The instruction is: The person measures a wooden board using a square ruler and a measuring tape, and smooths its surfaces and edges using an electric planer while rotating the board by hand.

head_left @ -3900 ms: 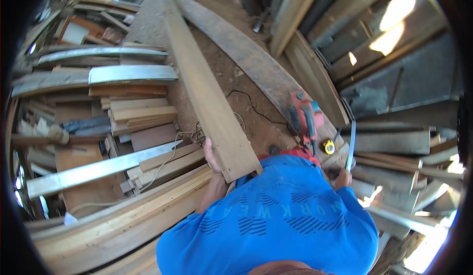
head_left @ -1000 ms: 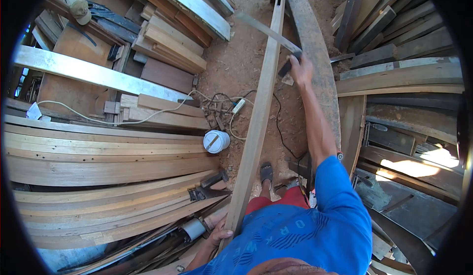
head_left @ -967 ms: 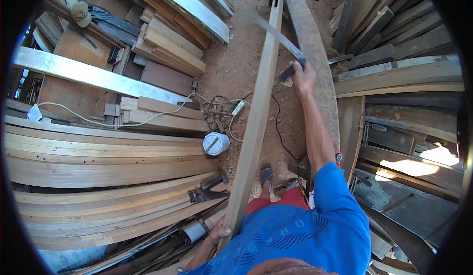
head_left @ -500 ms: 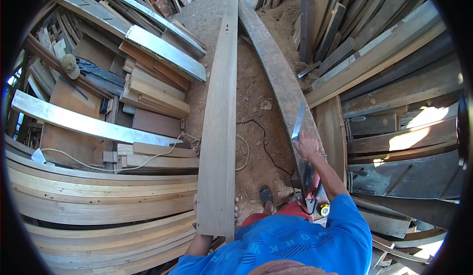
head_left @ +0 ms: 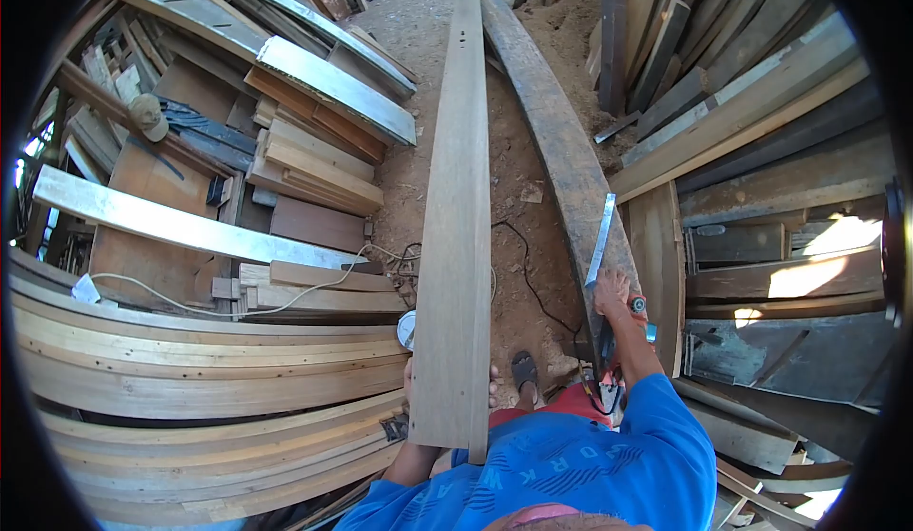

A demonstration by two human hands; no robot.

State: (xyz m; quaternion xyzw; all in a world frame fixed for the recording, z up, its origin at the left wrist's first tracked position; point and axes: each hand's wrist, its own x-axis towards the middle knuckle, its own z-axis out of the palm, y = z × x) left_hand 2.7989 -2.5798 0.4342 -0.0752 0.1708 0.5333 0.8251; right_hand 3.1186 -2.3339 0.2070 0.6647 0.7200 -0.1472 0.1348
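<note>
A long wooden plank [head_left: 452, 227] runs away from my body, its broad face up and two small holes near the far end. My left hand [head_left: 408, 379] grips its near end from beneath, with fingertips showing on the right edge. On the weathered beam [head_left: 556, 141] to the right, my right hand [head_left: 613, 293] is closed around the handle of a try square, whose metal blade [head_left: 601, 236] points away from me over the beam. Just behind that hand, a red power tool [head_left: 639, 317] is partly hidden by my forearm.
Stacked boards [head_left: 209, 360] fill the left side, with a white bucket [head_left: 406, 329] partly behind the plank. A black cable [head_left: 525, 265] lies on the dirt floor between plank and beam. More timber [head_left: 761, 132] leans and lies at the right.
The plank has turned from its narrow edge to its broad face. My right hand has moved the square off the plank to the beam at the right, closer to my body.
</note>
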